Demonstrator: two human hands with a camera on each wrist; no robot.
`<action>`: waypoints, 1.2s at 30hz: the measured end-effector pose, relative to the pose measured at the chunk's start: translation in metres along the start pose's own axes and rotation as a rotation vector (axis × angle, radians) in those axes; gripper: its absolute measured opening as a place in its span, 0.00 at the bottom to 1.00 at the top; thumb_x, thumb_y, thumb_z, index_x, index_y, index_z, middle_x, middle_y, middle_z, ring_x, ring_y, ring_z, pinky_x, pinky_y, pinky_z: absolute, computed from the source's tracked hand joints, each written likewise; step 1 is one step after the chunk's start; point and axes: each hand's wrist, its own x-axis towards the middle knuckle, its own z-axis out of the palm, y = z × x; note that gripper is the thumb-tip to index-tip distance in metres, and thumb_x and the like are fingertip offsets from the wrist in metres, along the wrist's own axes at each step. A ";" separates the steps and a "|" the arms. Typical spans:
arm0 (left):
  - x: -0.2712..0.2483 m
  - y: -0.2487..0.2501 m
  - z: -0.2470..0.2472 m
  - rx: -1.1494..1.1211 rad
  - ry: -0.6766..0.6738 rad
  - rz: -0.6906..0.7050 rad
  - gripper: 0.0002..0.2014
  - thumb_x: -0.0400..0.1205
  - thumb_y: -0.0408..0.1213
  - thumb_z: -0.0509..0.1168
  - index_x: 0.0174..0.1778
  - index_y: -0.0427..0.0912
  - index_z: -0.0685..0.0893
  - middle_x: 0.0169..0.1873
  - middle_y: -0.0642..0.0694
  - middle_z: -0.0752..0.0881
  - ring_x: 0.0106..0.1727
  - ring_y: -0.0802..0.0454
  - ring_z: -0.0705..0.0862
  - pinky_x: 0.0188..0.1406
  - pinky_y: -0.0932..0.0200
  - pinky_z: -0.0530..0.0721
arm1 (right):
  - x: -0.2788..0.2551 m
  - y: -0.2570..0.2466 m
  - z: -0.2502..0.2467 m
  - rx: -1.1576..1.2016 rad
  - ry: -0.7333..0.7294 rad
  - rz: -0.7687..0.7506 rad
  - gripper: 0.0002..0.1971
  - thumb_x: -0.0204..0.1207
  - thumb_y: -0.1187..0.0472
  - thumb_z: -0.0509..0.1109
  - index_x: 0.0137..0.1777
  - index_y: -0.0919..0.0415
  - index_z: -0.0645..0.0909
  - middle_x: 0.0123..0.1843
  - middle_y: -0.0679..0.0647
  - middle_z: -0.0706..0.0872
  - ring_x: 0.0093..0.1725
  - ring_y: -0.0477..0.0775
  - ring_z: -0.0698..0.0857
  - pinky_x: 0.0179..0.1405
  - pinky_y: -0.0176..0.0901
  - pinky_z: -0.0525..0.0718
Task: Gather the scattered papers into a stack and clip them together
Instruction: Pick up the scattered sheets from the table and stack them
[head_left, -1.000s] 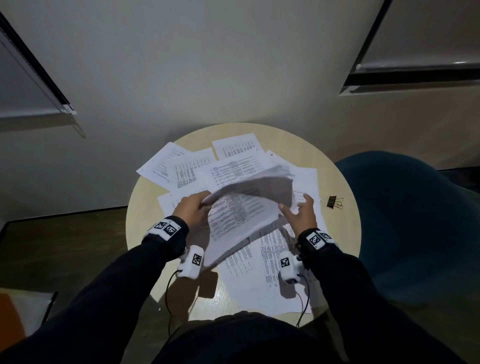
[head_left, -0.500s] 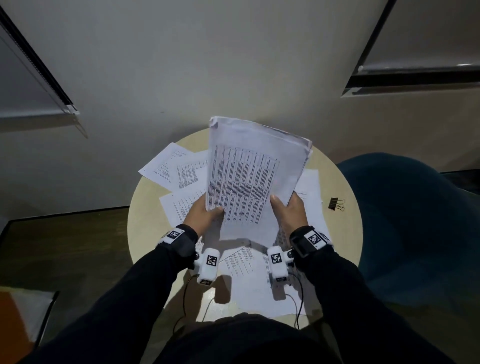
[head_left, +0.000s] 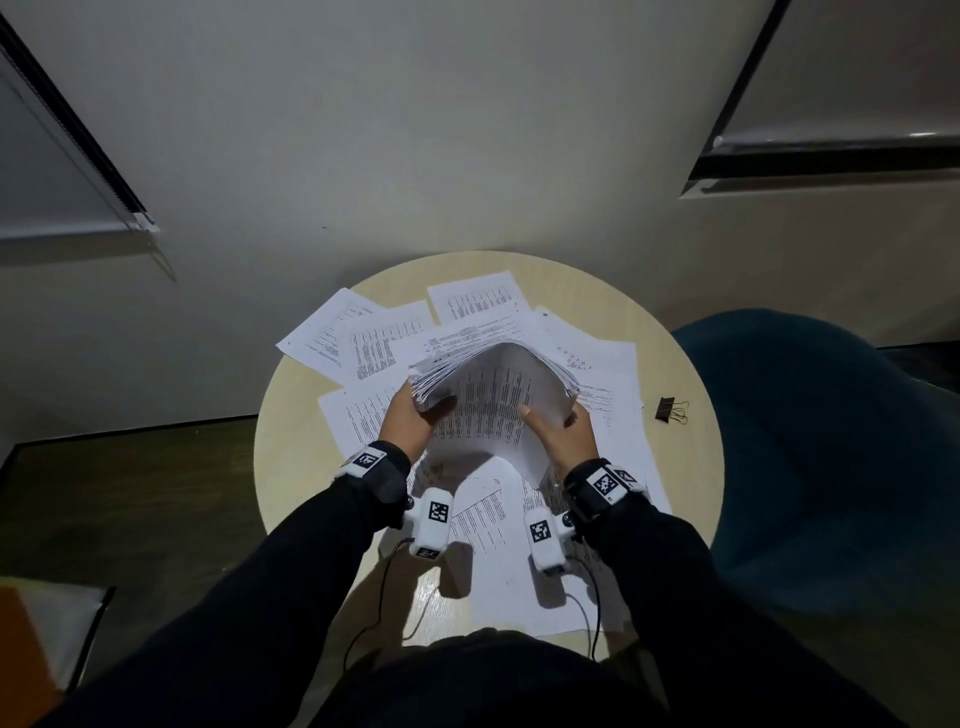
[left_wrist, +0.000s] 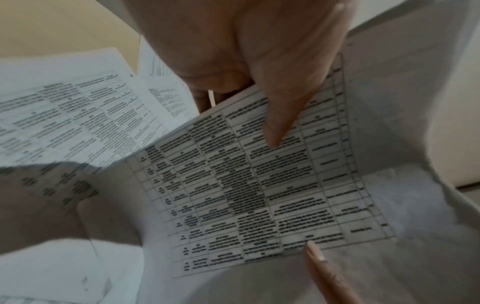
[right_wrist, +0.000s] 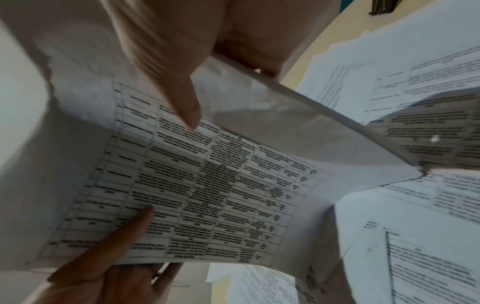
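Note:
A bundle of printed papers (head_left: 493, 395) arches above the middle of the round table (head_left: 675, 364), bowed upward. My left hand (head_left: 410, 415) grips its left edge with the thumb on the printed face (left_wrist: 275, 131). My right hand (head_left: 558, 431) grips its right edge, thumb on top (right_wrist: 187, 115). Loose printed sheets (head_left: 374, 343) lie scattered on the table under and around the bundle. A black binder clip (head_left: 670, 410) sits on the table to the right of the papers, apart from both hands.
A dark blue chair (head_left: 831, 441) stands close against the table's right side. A wall rises behind the table. Dark floor lies to the left. White sensor units with cables hang from both wrists over the near sheets (head_left: 493, 519).
The bundle stood upright between both hands half a second ago; it has come down and now bows low over the table. Both hands keep their hold at its sides.

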 end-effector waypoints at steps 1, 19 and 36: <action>0.003 -0.003 0.000 0.041 0.010 -0.003 0.22 0.80 0.49 0.70 0.68 0.44 0.80 0.57 0.51 0.88 0.59 0.55 0.86 0.64 0.55 0.82 | 0.003 0.003 -0.001 -0.046 0.002 -0.008 0.33 0.69 0.45 0.80 0.69 0.63 0.78 0.65 0.58 0.86 0.65 0.59 0.84 0.70 0.60 0.79; -0.023 -0.087 0.001 0.199 -0.123 -0.318 0.19 0.85 0.42 0.65 0.71 0.40 0.78 0.59 0.45 0.84 0.61 0.44 0.83 0.62 0.52 0.79 | 0.012 0.066 -0.003 -0.467 -0.384 0.271 0.28 0.77 0.61 0.70 0.76 0.59 0.68 0.59 0.57 0.85 0.54 0.56 0.84 0.44 0.39 0.82; 0.020 -0.152 -0.024 0.470 0.459 -0.918 0.41 0.69 0.50 0.78 0.70 0.33 0.66 0.67 0.33 0.68 0.65 0.33 0.76 0.62 0.38 0.80 | 0.033 0.141 -0.027 -0.709 -0.236 0.531 0.08 0.77 0.72 0.60 0.52 0.61 0.72 0.35 0.56 0.75 0.36 0.56 0.76 0.37 0.45 0.76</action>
